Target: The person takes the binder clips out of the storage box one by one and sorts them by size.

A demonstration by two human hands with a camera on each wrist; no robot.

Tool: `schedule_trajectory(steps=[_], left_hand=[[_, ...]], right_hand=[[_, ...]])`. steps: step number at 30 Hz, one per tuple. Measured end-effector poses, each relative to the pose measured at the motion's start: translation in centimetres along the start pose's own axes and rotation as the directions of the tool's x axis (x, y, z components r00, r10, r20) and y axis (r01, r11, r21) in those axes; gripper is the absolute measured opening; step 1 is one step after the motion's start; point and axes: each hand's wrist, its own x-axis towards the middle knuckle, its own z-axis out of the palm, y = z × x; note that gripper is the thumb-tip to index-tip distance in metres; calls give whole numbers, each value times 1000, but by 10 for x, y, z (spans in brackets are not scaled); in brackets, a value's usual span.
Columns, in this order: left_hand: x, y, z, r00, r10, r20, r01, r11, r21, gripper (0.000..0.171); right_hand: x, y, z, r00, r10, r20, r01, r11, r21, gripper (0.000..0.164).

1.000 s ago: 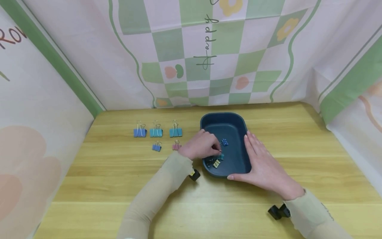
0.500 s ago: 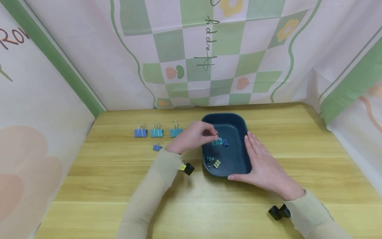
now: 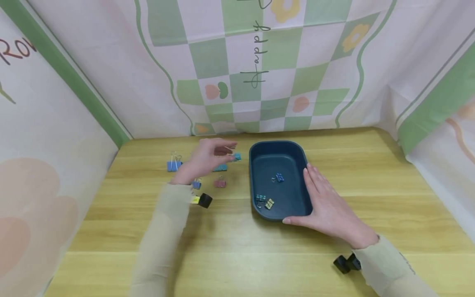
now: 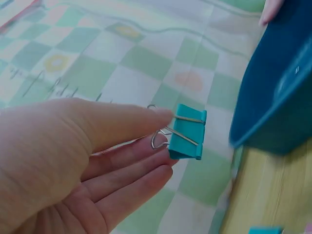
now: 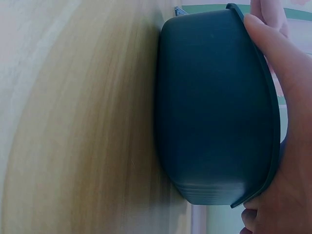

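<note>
My left hand [image 3: 208, 159] pinches a teal binder clip [image 4: 187, 131] by its wire handles, thumb on one side and fingers on the other. It holds the clip up over the table, left of the dark blue tray [image 3: 289, 204]. My right hand [image 3: 330, 206] rests against the tray's near right corner, fingers straight along the right wall and thumb at the near rim. Inside the tray lie a small blue binder clip [image 3: 280, 177], a dark teal binder clip [image 3: 261, 198] and a yellow binder clip [image 3: 269, 203].
Left of the tray, a large blue binder clip [image 3: 173, 166], a teal binder clip [image 3: 220, 168], a small blue binder clip [image 3: 197, 184] and a pink binder clip [image 3: 220, 184] stand on the wooden table [image 3: 237, 264]. My left hand partly covers this group. A patterned curtain [image 3: 245, 103] hangs behind.
My left hand has lifted the teal binder clip from the tray and carried it left, over the clips on the table. My right hand has stayed at the tray.
</note>
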Motion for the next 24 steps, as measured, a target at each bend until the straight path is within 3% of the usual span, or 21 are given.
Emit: schedule_trajectory(steps=[10,16,24], left_hand=[[-36,-33,-47,994,-103,-34,106,990,96,42],[-64,-53,-74,975,-221,-37,224,966,127,43],[-92,-74,-101,945,-327,-7,321,925,202,42]], right_hand=[[0,-1,1,1000,7,-5,-7,1000,-5,143],[2,-2,0,1000,14,-9,-14,1000,-20,143],[1,-2,1,1000,17,-12,-17,1000,-21,142]])
